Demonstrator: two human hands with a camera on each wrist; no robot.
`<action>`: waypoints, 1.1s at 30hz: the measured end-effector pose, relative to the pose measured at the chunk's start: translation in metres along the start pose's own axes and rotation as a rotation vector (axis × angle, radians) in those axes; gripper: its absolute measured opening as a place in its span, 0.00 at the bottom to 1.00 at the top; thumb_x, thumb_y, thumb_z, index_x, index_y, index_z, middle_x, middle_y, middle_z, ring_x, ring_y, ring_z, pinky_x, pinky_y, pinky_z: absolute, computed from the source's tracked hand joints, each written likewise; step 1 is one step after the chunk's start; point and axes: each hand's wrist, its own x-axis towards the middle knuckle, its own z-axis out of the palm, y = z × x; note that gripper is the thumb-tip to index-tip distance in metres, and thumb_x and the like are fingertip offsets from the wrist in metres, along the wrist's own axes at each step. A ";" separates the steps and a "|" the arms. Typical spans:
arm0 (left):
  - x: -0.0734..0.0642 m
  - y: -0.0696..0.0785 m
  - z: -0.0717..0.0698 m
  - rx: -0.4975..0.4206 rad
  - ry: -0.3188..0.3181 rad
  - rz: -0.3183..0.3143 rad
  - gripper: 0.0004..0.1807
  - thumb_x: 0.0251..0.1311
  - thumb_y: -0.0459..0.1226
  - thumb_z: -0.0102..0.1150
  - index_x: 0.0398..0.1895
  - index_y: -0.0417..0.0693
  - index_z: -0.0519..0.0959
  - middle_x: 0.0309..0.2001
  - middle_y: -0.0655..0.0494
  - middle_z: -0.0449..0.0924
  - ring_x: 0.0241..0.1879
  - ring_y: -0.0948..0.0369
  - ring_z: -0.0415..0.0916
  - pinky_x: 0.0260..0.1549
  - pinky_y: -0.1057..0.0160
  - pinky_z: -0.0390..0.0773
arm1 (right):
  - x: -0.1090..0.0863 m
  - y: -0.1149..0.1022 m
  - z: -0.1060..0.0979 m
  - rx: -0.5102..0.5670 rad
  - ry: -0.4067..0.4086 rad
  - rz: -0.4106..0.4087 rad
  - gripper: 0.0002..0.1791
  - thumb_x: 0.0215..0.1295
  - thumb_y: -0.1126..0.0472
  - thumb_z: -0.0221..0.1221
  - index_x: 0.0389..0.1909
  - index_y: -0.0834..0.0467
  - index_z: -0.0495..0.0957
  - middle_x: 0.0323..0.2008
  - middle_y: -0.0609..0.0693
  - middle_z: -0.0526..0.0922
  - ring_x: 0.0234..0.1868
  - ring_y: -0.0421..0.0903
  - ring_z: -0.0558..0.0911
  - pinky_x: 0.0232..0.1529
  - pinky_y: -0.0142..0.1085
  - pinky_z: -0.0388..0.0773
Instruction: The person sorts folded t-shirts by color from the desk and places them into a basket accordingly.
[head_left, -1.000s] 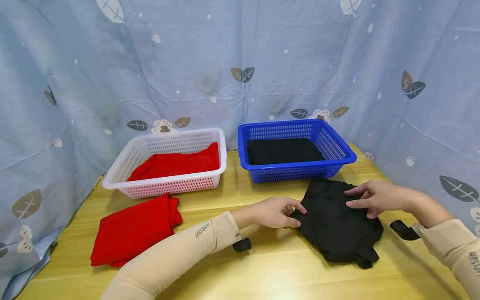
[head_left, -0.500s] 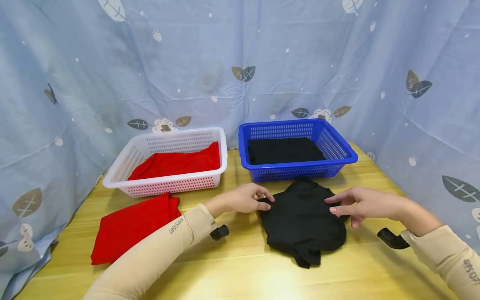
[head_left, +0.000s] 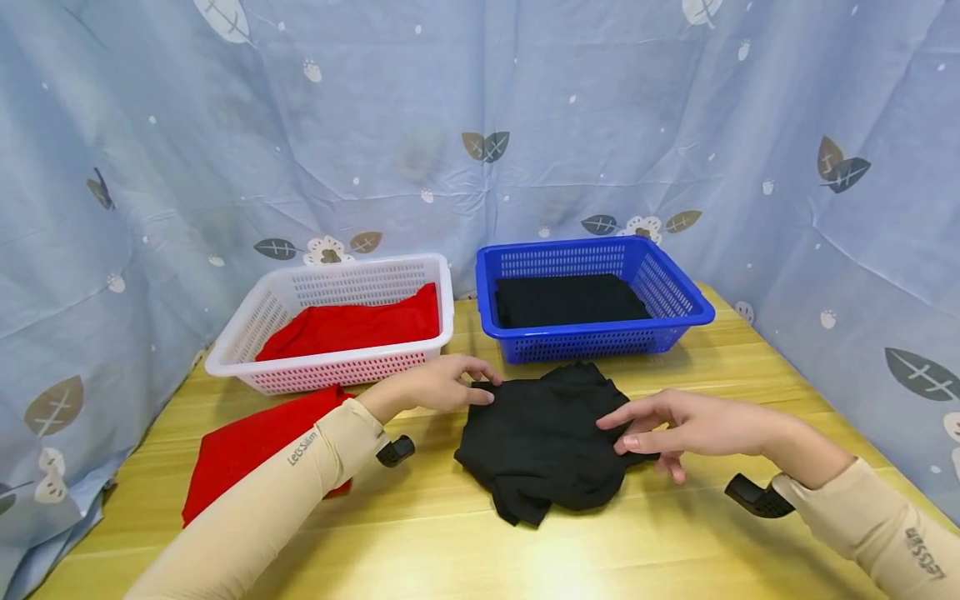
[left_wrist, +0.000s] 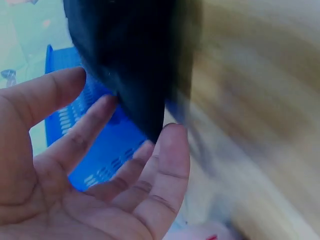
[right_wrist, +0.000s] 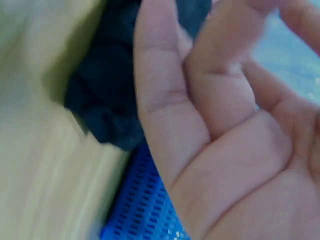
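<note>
A loosely bunched black garment (head_left: 540, 442) lies across the middle of the table in the head view, with a narrow flap at its near edge. My left hand (head_left: 442, 383) pinches its upper left corner between thumb and fingers. At the right edge, my right hand (head_left: 675, 425) grips the cloth, index finger and thumb on top. The left wrist view shows fingers (left_wrist: 167, 165) around the edge of the dark cloth. In the right wrist view, the hand (right_wrist: 225, 125) hides part of the garment (right_wrist: 105, 100), and the exact contact is blurred.
A blue basket (head_left: 600, 330) with flat black cloth (head_left: 566, 302) stands behind the garment. To its left is a white basket (head_left: 330, 367) holding red cloth (head_left: 360, 327). A folded red cloth (head_left: 240, 450) lies partly under my left forearm. A curtain (head_left: 390, 125) encloses the table (head_left: 420, 550).
Both hands have moved left across the table, and the black garment has shifted left with them. My left forearm now covers more of the folded red cloth. The baskets have stayed put.
</note>
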 end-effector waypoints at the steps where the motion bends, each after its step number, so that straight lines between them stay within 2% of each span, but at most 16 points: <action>1: -0.004 -0.001 -0.003 -0.003 0.007 -0.008 0.20 0.73 0.45 0.65 0.65 0.56 0.83 0.59 0.50 0.83 0.58 0.53 0.81 0.59 0.52 0.81 | -0.001 -0.001 -0.002 -0.015 0.002 -0.010 0.27 0.84 0.59 0.54 0.78 0.64 0.68 0.63 0.65 0.84 0.29 0.51 0.86 0.41 0.41 0.88; 4: -0.013 -0.005 -0.008 -0.104 -0.009 -0.048 0.28 0.73 0.44 0.65 0.74 0.58 0.75 0.49 0.46 0.85 0.45 0.53 0.83 0.47 0.54 0.84 | -0.008 -0.001 -0.009 -0.087 0.067 0.005 0.28 0.84 0.57 0.54 0.79 0.60 0.68 0.63 0.64 0.83 0.37 0.56 0.87 0.38 0.39 0.86; 7: -0.024 -0.008 -0.010 -0.266 -0.078 -0.105 0.35 0.73 0.41 0.66 0.81 0.64 0.66 0.42 0.41 0.83 0.35 0.51 0.83 0.37 0.56 0.86 | -0.014 0.006 -0.017 -0.157 0.185 0.043 0.30 0.83 0.54 0.57 0.81 0.56 0.65 0.61 0.62 0.82 0.41 0.56 0.85 0.34 0.39 0.84; 9: -0.030 -0.011 -0.009 -0.371 -0.134 -0.140 0.41 0.73 0.40 0.67 0.83 0.69 0.60 0.40 0.39 0.82 0.33 0.51 0.83 0.36 0.56 0.87 | -0.017 0.012 -0.021 -0.178 0.238 0.062 0.34 0.82 0.54 0.58 0.83 0.54 0.61 0.61 0.63 0.81 0.39 0.53 0.85 0.33 0.40 0.85; 10: -0.032 -0.012 -0.008 -0.410 -0.160 -0.155 0.43 0.72 0.40 0.67 0.84 0.72 0.58 0.43 0.39 0.82 0.35 0.50 0.85 0.37 0.55 0.88 | -0.017 0.015 -0.022 -0.173 0.246 0.067 0.36 0.82 0.54 0.59 0.84 0.53 0.59 0.61 0.64 0.80 0.38 0.52 0.84 0.33 0.41 0.85; 12: -0.037 -0.014 -0.005 -0.480 -0.197 -0.172 0.46 0.72 0.40 0.67 0.86 0.74 0.54 0.47 0.39 0.82 0.39 0.50 0.86 0.40 0.54 0.89 | -0.017 0.020 -0.022 -0.152 0.235 0.079 0.39 0.82 0.54 0.59 0.86 0.50 0.54 0.63 0.65 0.79 0.38 0.50 0.84 0.33 0.41 0.85; 15: -0.042 -0.016 0.002 -0.572 -0.243 -0.173 0.47 0.72 0.40 0.67 0.86 0.75 0.52 0.49 0.40 0.83 0.43 0.50 0.86 0.45 0.51 0.90 | -0.014 0.026 -0.020 -0.101 0.184 0.101 0.42 0.82 0.54 0.59 0.88 0.46 0.49 0.64 0.65 0.77 0.31 0.46 0.79 0.31 0.39 0.83; 18: -0.043 -0.016 0.009 -0.640 -0.267 -0.166 0.46 0.72 0.39 0.67 0.85 0.77 0.55 0.46 0.43 0.79 0.42 0.51 0.83 0.48 0.49 0.90 | -0.007 0.030 -0.017 -0.049 0.149 0.128 0.41 0.83 0.52 0.58 0.88 0.41 0.48 0.53 0.61 0.77 0.24 0.41 0.69 0.29 0.37 0.79; 20: -0.042 -0.016 0.013 -0.677 -0.277 -0.171 0.45 0.72 0.37 0.67 0.84 0.78 0.57 0.38 0.48 0.74 0.38 0.53 0.78 0.48 0.48 0.90 | -0.004 0.032 -0.016 -0.021 0.140 0.138 0.40 0.83 0.52 0.58 0.87 0.40 0.50 0.45 0.57 0.73 0.23 0.41 0.67 0.29 0.36 0.77; 22: -0.040 -0.015 0.017 -0.706 -0.276 -0.175 0.43 0.72 0.36 0.67 0.82 0.79 0.60 0.37 0.49 0.71 0.37 0.54 0.78 0.48 0.48 0.90 | 0.000 0.034 -0.015 0.002 0.126 0.141 0.39 0.83 0.52 0.57 0.87 0.39 0.51 0.40 0.54 0.70 0.22 0.42 0.66 0.29 0.36 0.78; 24: -0.038 -0.015 0.021 -0.731 -0.276 -0.173 0.42 0.71 0.36 0.67 0.81 0.78 0.62 0.40 0.48 0.75 0.39 0.54 0.80 0.47 0.50 0.90 | 0.003 0.035 -0.013 0.018 0.103 0.128 0.37 0.84 0.53 0.56 0.87 0.41 0.52 0.37 0.52 0.69 0.21 0.43 0.65 0.29 0.36 0.79; 26: -0.037 -0.015 0.024 -0.749 -0.275 -0.165 0.40 0.72 0.36 0.67 0.81 0.77 0.64 0.49 0.44 0.79 0.45 0.52 0.84 0.45 0.52 0.90 | 0.006 0.036 -0.012 0.036 0.076 0.112 0.36 0.84 0.54 0.55 0.86 0.42 0.54 0.35 0.50 0.69 0.20 0.43 0.65 0.30 0.36 0.80; 27: -0.037 -0.016 0.025 -0.755 -0.273 -0.159 0.40 0.72 0.36 0.67 0.80 0.76 0.65 0.55 0.41 0.79 0.47 0.52 0.84 0.44 0.54 0.89 | 0.008 0.037 -0.011 0.045 0.062 0.098 0.35 0.84 0.54 0.55 0.86 0.43 0.55 0.35 0.50 0.69 0.20 0.43 0.65 0.29 0.35 0.80; 29: -0.036 -0.017 0.026 -0.763 -0.271 -0.149 0.38 0.72 0.36 0.67 0.80 0.74 0.67 0.61 0.40 0.78 0.48 0.52 0.84 0.43 0.57 0.87 | 0.011 0.037 -0.009 0.066 0.039 0.070 0.34 0.84 0.56 0.54 0.85 0.45 0.57 0.34 0.49 0.70 0.19 0.44 0.65 0.29 0.34 0.79; 33: -0.035 -0.021 0.029 -0.771 -0.275 -0.117 0.36 0.72 0.34 0.65 0.80 0.69 0.68 0.66 0.43 0.76 0.49 0.54 0.83 0.43 0.61 0.84 | 0.019 0.038 -0.005 0.099 0.019 0.031 0.34 0.83 0.58 0.56 0.85 0.45 0.59 0.35 0.49 0.71 0.22 0.44 0.69 0.29 0.34 0.78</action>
